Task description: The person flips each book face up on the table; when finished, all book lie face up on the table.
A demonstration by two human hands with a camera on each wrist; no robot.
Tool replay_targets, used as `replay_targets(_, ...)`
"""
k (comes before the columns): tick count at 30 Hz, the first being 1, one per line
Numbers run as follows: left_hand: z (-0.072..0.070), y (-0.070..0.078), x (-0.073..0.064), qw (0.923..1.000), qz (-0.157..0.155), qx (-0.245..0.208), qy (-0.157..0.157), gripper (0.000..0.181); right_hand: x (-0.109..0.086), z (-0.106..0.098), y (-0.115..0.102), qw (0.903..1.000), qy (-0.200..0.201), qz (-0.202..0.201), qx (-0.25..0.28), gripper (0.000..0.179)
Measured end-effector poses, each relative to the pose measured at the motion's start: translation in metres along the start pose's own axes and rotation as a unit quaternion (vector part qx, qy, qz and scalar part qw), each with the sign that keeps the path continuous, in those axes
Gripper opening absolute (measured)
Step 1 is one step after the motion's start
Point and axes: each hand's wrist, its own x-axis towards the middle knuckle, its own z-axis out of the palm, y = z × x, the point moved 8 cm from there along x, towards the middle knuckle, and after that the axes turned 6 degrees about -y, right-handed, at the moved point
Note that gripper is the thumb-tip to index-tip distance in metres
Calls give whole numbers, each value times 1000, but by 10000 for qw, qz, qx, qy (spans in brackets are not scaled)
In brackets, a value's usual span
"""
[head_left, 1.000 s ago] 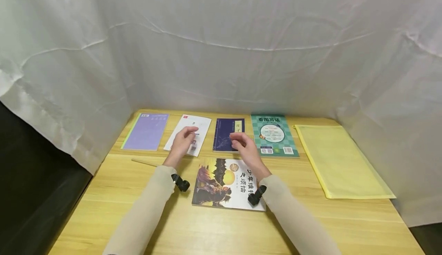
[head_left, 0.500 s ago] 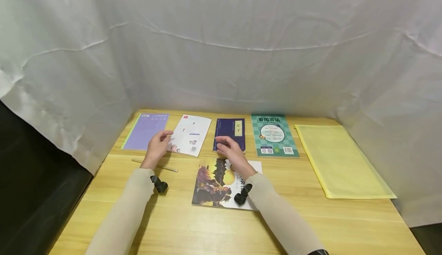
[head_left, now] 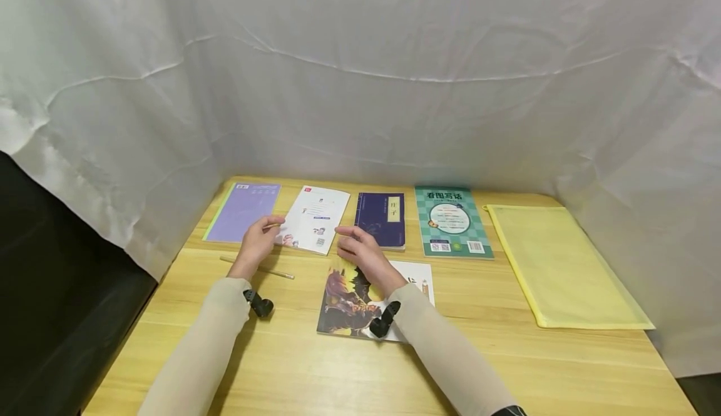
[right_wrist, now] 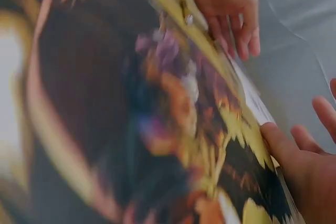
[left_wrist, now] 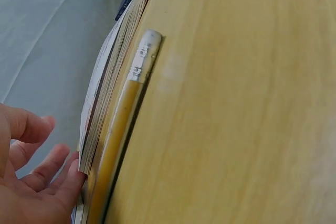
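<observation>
A thin white book lies in the back row on the table, second from the left. My left hand is at its lower left corner; in the left wrist view the fingertips touch the book's page edge, with the thumb apart from it. My right hand is near the white book's right edge, over the top of a picture-covered book, fingers loosely bent and holding nothing. Whether it touches the white book cannot be told. A pencil with a metal-ended eraser lies just in front of the white book.
A purple notebook lies at the far left. Right of the white book are a dark blue book and a green checked book. A yellow zip pouch lies at the right. Pale curtains surround the table's back.
My left hand has moved left from above the white book to its left corner. My right hand has moved left, from over the dark blue book to near the white book's right edge.
</observation>
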Motion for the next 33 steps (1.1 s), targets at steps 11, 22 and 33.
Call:
replay_targets(11,1,-5,-1,9906,-318,-1327,-85,43,-1,10,4,9938,-303,-40,1073,49)
replay_targets(22,1,-3,-1,9869,-377,-1568,99,45,-3,19,5,9790,169,-243,2017,55)
replay_targets(33,4,-2,-4,9844,-495,-1684,84,48,2,18,9,9726,353,84,2298,47)
